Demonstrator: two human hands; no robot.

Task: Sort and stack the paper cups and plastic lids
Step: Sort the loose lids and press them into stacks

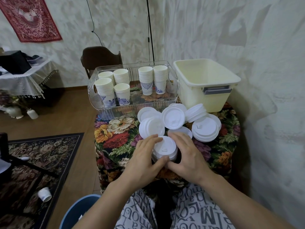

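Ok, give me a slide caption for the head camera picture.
Both hands grip a stack of white lids; paper cups stand stacked in a clear tray.

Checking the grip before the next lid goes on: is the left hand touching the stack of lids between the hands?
Touching. The head view shows the left hand with fingers and thumb curled against the lid stack; no gap shows.

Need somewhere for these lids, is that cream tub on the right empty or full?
Empty as far as shows: the cream tub has bare inner walls and nothing above its rim; its floor is partly hidden.
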